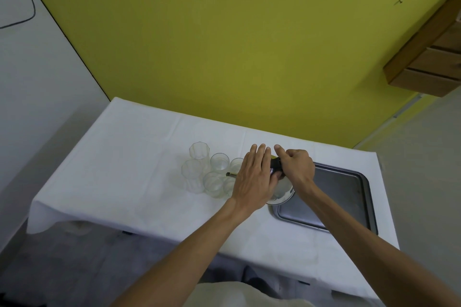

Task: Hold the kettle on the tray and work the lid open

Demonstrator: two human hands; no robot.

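Note:
My right hand (pixel 298 167) grips a black-handled tool (pixel 275 164) with a small yellow part, held just above the table. Its thin metal shaft (pixel 230 174) pokes out leftward toward the glasses. My left hand (pixel 254 177) lies flat over the tool with straight fingers, hiding most of the shaft. Several clear glasses (pixel 219 161) stand clustered to the left of both hands. A shiny round metal dish (pixel 284 194) sits under my hands at the near left corner of a grey metal tray (pixel 344 192).
A white cloth (pixel 124 169) covers the table, which stands against a yellow-green wall. A wooden drawer unit (pixel 429 62) is at the upper right. Grey floor lies to the left and right of the table.

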